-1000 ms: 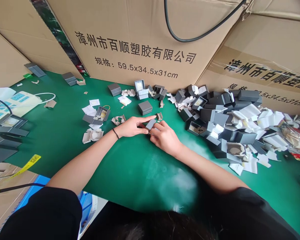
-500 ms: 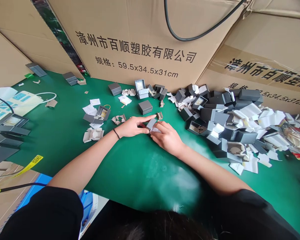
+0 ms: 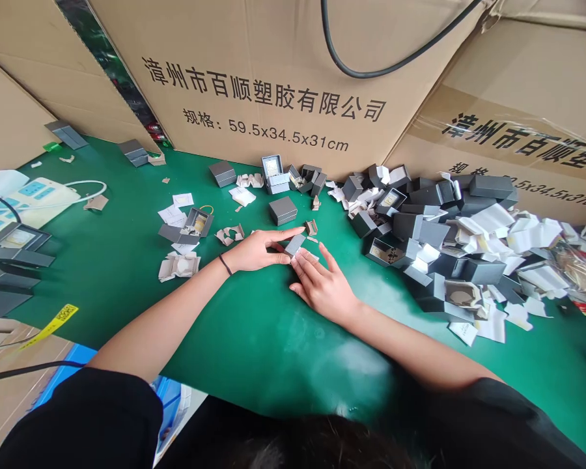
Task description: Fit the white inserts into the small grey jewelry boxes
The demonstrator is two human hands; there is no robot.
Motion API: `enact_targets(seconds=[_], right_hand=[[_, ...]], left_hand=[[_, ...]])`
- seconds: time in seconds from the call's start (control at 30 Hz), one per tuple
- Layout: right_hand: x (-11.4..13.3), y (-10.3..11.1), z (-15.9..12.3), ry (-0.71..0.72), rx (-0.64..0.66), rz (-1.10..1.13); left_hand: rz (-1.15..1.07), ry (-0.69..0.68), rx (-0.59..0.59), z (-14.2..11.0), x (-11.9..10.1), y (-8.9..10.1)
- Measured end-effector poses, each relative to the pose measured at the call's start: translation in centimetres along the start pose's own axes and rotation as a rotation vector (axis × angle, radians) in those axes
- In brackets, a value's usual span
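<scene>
While our left hand point(image 3: 256, 253) pinched a small gray box point(image 3: 294, 244) between thumb and forefinger in the head view, our right hand point(image 3: 325, 286) met it from the other side, fingers spread and thumb clear of the fingertips, which touched a piece of white paper point(image 3: 300, 252) at its edge. We could not tell how much of that paper sat inside. We had the small gray box on our side of the closed box point(image 3: 283, 211), slightly to its right and tilted, above the green tabletop point(image 3: 234, 326); whether it touched the surface was hidden from us. Near the closed box, to its right and toward us, was a small cardboard insert point(image 3: 311, 227). To the left of the closed box we saw a cut-out insert point(image 3: 229, 235), and farther left an open box point(image 3: 198, 223) with something yellowish inside. Behind the closed box stood a box with its lid raised point(image 3: 273, 174). Well to the right of the closed box we had a heap of gray boxes and white paper point(image 3: 454, 241), and well to its left a power strip point(image 3: 34, 195). Behind the closed box rose a printed carton point(image 3: 264, 39).
</scene>
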State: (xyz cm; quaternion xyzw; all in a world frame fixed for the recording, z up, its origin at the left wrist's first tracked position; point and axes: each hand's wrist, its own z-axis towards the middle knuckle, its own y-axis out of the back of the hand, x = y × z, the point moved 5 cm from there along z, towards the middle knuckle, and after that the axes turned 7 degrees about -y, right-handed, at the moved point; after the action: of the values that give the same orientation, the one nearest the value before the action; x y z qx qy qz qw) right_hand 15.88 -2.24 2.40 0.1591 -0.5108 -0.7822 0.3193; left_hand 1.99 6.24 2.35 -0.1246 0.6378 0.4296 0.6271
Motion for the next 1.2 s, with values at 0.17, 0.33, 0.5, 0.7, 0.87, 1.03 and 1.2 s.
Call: enact_targets(seconds=[0.17, 0.33, 0.5, 0.7, 0.87, 1.03, 1.2], right_hand=[[-2.5, 0.6, 0.3, -0.237, -0.049, 0.411], [-6.5, 0.5, 0.5, -0.737, -0.061, 0.898], [-5.0, -1.4, 0.5, -0.811, 0.494, 1.383], [-5.1, -1.8, 0.2, -0.916, 0.483, 1.538], [-5.5, -2.1, 0.2, -1.04, 0.317, 1.576], [-5.1, -1.5, 0.5, -1.072, 0.249, 1.575], [-4.6, -2.1, 0.2, -1.072, 0.23, 1.465]], left_hand=[[0.002, 0.033, -0.008, -0.3, 0.0, 0.0], [-0.146, 0.033, -0.026, -0.8, -0.8, -0.1], [-0.279, -0.055, 0.008, -1.1, -2.7, -1.0], [-0.29, -0.063, -0.046, -0.7, -2.8, -2.2], [-0.347, 0.066, -0.168, -0.3, -1.6, -3.2], [-0.359, 0.163, -0.234, -0.4, -0.4, -3.8], [-0.381, 0.201, -0.23, -0.6, -0.4, -4.1]])
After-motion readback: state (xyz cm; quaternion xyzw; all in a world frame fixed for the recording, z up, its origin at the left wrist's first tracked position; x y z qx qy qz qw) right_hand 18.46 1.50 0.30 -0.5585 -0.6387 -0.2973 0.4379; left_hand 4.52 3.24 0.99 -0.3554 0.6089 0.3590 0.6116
